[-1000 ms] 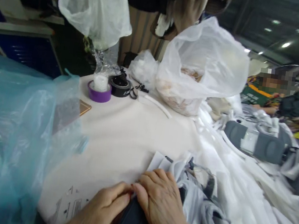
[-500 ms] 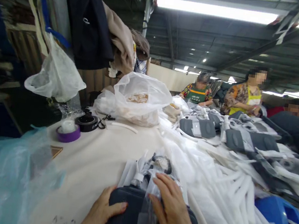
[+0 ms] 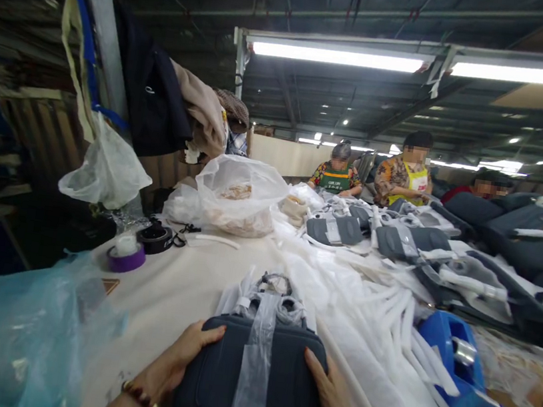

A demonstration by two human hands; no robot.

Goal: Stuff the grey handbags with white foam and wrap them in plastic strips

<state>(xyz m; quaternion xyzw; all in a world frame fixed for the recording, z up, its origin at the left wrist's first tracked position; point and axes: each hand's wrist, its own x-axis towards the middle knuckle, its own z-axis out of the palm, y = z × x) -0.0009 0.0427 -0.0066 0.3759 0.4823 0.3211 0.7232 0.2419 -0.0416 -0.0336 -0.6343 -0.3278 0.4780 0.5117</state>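
The dark padded bundle (image 3: 212,374) sits at the near edge of the surface (image 3: 179,288), gripped at its 2 sides by the left hand (image 3: 184,352) and the right hand (image 3: 332,390), thumbs over the top face; an even hold on the padding alone should best keep the clear tape strip (image 3: 255,363) flat. Blue plastic film (image 3: 5,334) covers the near left corner, a purple tape roll (image 3: 126,262) lies farther up the left edge, and white strips (image 3: 389,318) spread rightward. Past the far edge, 2 people in aprons (image 3: 335,181) face long ceiling-hung lamps (image 3: 337,57).
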